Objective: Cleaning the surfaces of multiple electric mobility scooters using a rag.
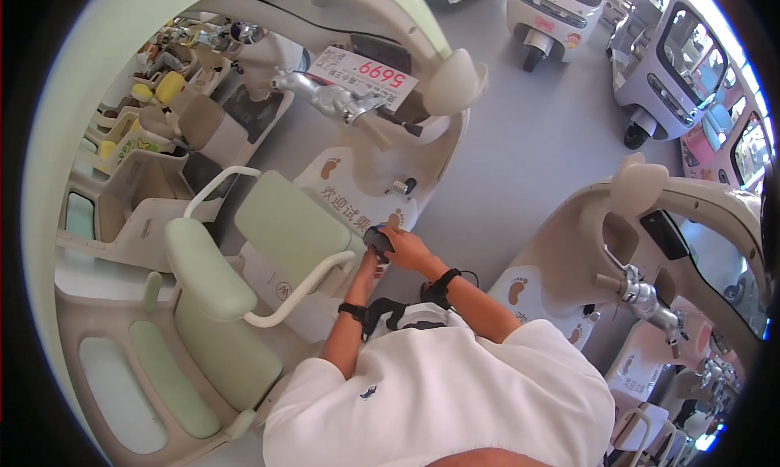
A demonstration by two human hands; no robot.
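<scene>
Both my hands meet in front of me, beside the edge of a light green seat cushion (pixel 294 223) on a three-wheeled vehicle. My right hand (pixel 409 249) is closed on a small dark grey object (pixel 376 238), whose kind I cannot make out. Just below that object is my left hand (pixel 371 264); its fingers are mostly hidden, so their grip does not show. Close by my left forearm runs the cream armrest bar (pixel 313 288) of the seat. The vehicle's pale floor mat (pixel 345 192) with brown footprints lies beyond my hands.
Silver handlebars (pixel 333 101) and a printed card (pixel 366 75) are at the vehicle's front. A green backrest (pixel 210 268) and rear bench (pixel 223 353) stand left. Another beige vehicle (pixel 561 244) is close on my right. More white three-wheelers (pixel 552 12) are parked ahead on the grey floor (pixel 520 118).
</scene>
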